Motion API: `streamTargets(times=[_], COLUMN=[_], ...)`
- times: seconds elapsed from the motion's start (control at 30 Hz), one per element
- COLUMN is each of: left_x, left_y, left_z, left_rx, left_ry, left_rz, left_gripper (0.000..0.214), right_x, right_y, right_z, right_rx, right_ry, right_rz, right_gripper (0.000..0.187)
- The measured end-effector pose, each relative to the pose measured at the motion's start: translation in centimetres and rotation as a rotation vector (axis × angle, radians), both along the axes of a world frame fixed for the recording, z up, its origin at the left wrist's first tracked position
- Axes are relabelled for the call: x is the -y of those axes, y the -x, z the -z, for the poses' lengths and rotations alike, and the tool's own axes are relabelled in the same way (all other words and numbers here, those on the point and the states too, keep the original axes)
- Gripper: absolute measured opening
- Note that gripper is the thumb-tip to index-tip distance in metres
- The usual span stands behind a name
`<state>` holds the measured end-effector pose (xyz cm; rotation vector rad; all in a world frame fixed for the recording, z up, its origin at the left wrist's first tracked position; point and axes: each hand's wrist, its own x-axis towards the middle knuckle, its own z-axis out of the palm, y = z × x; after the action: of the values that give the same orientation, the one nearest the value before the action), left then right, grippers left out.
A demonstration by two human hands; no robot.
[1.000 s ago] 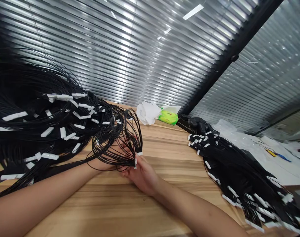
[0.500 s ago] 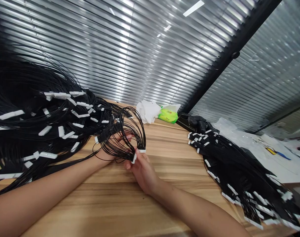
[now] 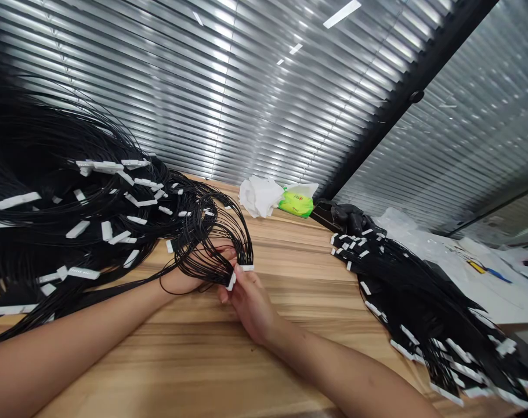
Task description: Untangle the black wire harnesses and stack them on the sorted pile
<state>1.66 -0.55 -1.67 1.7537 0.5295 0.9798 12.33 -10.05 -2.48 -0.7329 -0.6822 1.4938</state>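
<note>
The thin black wires (image 3: 42,139) at nine o'clock have a smooth, faintly glossy plastic coating, and their connectors (image 3: 94,166) are matt white plastic. The table (image 3: 299,302) is smooth, satin-finished wood grain. At twelve o'clock, the blinds (image 3: 159,87) shine like metal. The tissue (image 3: 259,196) is soft, crumpled paper, and the packet (image 3: 296,204) beside it is glossy green plastic.

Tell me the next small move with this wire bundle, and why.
I'd probably turn the tilted white connector pinched in the right hand to line up with the flat white connector. The two sit at different angles, while the left hand cradles the looped black wires, so the ends seem ready to be squared.
</note>
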Motion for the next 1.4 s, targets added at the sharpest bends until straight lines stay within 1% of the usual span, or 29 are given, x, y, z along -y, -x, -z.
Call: streamTargets(times=[0.1,0.17,0.27,0.37,0.47,0.53,0.6,0.67,0.73,0.83,0.9,0.93,0.97,1.03,1.1,1.23,1.33,1.4], left_x=[0.0,0.2,0.8,1.3,1.5,1.6,1.9,2.3,2.5,2.3,2.0,1.8,1.7,1.5,1.5,1.9,2.2,2.4], left_y=[0.2,0.4,0.4,0.2,0.0,0.0,0.1,0.3,0.6,0.9,1.0,1.1,1.1,1.1,1.1,1.4,1.5,1.5], left_z=[0.1,0.4,0.8,0.9,0.6,0.4,0.2,-0.1,-0.3,-0.4,-0.2,0.0,0.3,0.8,1.0,1.0,1.0,1.1], left_rx=[-0.004,0.000,0.029,0.055,0.033,0.057,0.072,0.013,-0.088,-0.152,-0.166,-0.183,-0.201,-0.220,-0.211,-0.209,-0.208,-0.190], left_ry=[0.044,0.080,0.260,0.439,0.564,0.580,0.521,0.406,0.237,-0.051,-0.189,-0.232,-0.253,-0.244,-0.237,-0.336,-0.319,-0.308], left_rz=[0.048,0.078,0.114,0.180,0.280,0.242,0.189,0.207,0.241,0.181,0.139,0.141,0.157,0.209,0.226,0.163,0.130,0.108], left_gripper=[0.018,0.018,0.023,0.032,0.042,0.045,0.047,0.051,0.050,0.042,0.041,0.043,0.046,0.054,0.058,0.064,0.078,0.080], right_x=[0.1,0.3,0.7,0.9,1.1,1.3,1.4,1.4,1.4,1.0,0.8,0.7,0.6,0.6,0.7,1.2,1.3,1.3], right_y=[0.0,0.0,0.1,0.1,0.1,0.1,0.0,0.0,0.0,-0.1,-0.1,-0.2,-0.2,-0.2,-0.1,0.0,0.1,0.1], right_z=[0.1,0.1,0.0,-0.2,-0.3,-0.3,-0.3,-0.3,-0.3,-0.3,-0.3,-0.3,-0.3,-0.3,-0.3,-0.5,-0.4,-0.3], right_rx=[0.056,0.146,0.271,0.318,0.342,0.349,0.354,0.343,0.324,0.318,0.314,0.306,0.297,0.281,0.265,0.241,0.227,0.208], right_ry=[-0.002,-0.009,-0.043,-0.067,-0.081,-0.093,-0.103,-0.106,-0.108,-0.096,-0.069,-0.055,-0.043,-0.024,0.002,0.050,0.052,0.046], right_rz=[0.023,0.062,0.126,0.141,0.112,0.090,0.099,0.146,0.212,0.286,0.315,0.325,0.330,0.326,0.318,0.283,0.230,0.202], right_gripper=[0.036,0.037,0.040,0.040,0.040,0.040,0.042,0.043,0.043,0.043,0.045,0.046,0.047,0.050,0.051,0.054,0.055,0.054])
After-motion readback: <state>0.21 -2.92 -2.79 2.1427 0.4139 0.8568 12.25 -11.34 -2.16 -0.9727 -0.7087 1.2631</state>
